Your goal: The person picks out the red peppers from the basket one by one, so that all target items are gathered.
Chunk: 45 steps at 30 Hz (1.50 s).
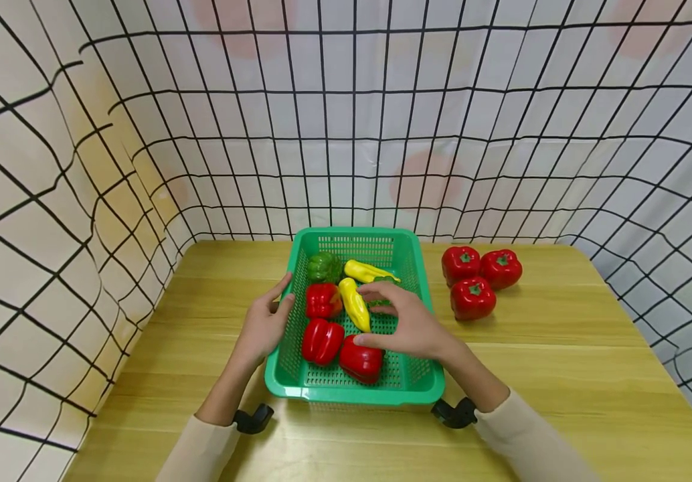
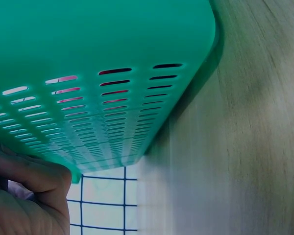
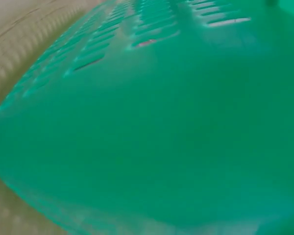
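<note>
Three red bell peppers (image 1: pixel 473 304) are seen, in the head view, clustered on the table (image 1: pixel 563 388) at between two and three o'clock from the green basket (image 1: pixel 355 395), presumably kept within easy reach of the right side. Inside the basket, a green pepper (image 1: pixel 324 268) is set at eleven o'clock, a square red pepper (image 1: pixel 323 300) at ten, a ribbed red pepper (image 1: pixel 322 342) at eight and a front red pepper (image 1: pixel 361 361) at six; one yellow pepper (image 1: pixel 365 271) is laid at one o'clock and another yellow pepper (image 1: pixel 355 305) near the centre. The left hand (image 1: pixel 264 326) is rested at the nine o'clock rim, its fingers loosely parted, probably so that the basket is steadied. The right hand (image 1: pixel 411 323) is held over the contents from three o'clock, thumb and fingers spread wide with nothing seen in their grasp; whether a pepper is touched cannot be told. In the left wrist view, the basket's slotted wall is shown from outside, with bent fingers at eight o'clock. In the right wrist view, blurred green plastic is mostly shown, and no fingers can be made out.
</note>
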Tool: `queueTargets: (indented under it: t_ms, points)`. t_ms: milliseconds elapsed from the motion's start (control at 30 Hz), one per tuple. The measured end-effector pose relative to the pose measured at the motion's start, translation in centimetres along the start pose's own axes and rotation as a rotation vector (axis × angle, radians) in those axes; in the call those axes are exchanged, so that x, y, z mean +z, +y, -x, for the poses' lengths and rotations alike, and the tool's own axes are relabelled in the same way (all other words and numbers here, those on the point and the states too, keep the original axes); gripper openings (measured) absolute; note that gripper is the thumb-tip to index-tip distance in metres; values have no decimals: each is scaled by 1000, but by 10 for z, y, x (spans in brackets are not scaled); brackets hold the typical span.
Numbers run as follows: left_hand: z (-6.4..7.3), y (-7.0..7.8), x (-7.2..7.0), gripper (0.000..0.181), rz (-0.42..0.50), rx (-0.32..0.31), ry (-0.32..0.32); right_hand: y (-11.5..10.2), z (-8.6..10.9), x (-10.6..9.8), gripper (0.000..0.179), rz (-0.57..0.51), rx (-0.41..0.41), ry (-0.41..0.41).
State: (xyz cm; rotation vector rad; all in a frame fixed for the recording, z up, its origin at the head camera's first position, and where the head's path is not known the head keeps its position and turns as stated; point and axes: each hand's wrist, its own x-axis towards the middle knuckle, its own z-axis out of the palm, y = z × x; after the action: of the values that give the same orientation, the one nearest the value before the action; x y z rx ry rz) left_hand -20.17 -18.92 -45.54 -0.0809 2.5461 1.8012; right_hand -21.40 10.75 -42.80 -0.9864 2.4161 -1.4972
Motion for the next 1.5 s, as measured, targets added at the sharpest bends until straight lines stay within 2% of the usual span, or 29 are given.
queueTargets:
  t_ms: [333, 600, 867, 1033, 1233, 1500]
  points:
    - [-1, 1, 0, 50, -1, -3, -1, 2, -3, 8, 81, 94, 69, -134]
    - [-1, -1, 1, 49, 4, -1, -4, 1, -1, 11, 84, 237, 126, -250]
    - [1, -1, 2, 49, 16, -11, -2, 3, 0, 15, 87, 376, 138, -360]
    - [1, -2, 2, 49, 23, -2, -3, 5, 0, 17, 84, 416, 149, -417]
    - [2, -1, 1, 49, 17, -2, 5, 5, -2, 17, 78, 379, 144, -396]
    - [2, 1, 0, 49, -1, 20, 8, 0, -2, 15, 63, 339, 109, -307]
